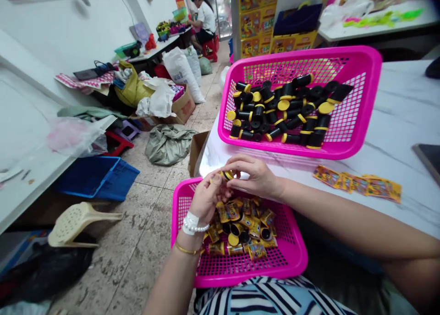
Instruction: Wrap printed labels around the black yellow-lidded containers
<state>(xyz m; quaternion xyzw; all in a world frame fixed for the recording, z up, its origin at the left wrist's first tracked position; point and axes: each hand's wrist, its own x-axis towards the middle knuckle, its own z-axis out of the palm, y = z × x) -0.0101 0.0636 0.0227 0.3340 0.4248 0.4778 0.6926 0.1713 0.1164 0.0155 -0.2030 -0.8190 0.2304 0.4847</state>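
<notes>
Between both hands is a small cylinder with a black and yellow end (pixel 227 174); its body is mostly covered by fingers. My left hand (pixel 207 193) is closed round it from the left. My right hand (pixel 253 175) has its fingertips closed on its other side. Below them, a pink basket (pixel 296 257) on my lap holds yellow-wrapped cylinders (pixel 256 250) and several loose yellow wrappers. Beyond my hands, a larger pink basket (pixel 369 95) on the table is filled with black cylinders with yellow caps (pixel 292 107).
Yellow printed wrappers (pixel 357 184) lie fanned on the white marbled table (pixel 395 122), near a dark flat object (pixel 428 161) at the right. Left on the floor are a cream stool (pixel 74 223), a blue bin (pixel 99 179) and sacks (pixel 170 143). A person (pixel 204 19) sits far back.
</notes>
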